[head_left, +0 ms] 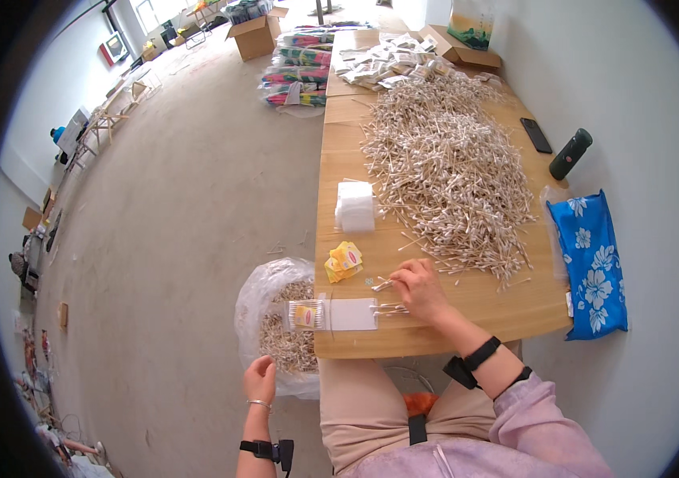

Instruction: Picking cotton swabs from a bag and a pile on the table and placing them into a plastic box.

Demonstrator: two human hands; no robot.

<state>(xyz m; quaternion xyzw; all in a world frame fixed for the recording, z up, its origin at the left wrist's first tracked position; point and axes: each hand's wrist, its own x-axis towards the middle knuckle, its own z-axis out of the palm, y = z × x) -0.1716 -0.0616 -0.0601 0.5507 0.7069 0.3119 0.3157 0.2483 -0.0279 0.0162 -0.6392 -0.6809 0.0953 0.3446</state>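
Over the near part of the wooden table, my right hand [419,290] is closed in a pinch on a few cotton swabs [382,284]. Just below it, several more swabs [391,309] lie beside a flat white card [353,314]. A small clear bag packed with swabs and a yellow label [305,315] sits at the table's left edge, touching the card. My left hand [259,379] hangs off the table's left side, near a big plastic bag of swabs [250,307]. Its fingers are curled together, and nothing shows in them.
A large heap of loose swabs [451,167] covers much of the wooden table [435,338]. Left of it lie yellow labels [344,261] and white bags [355,205]. A phone [536,135], a dark bottle [571,154] and a blue flowered pack [594,267] line the right side.
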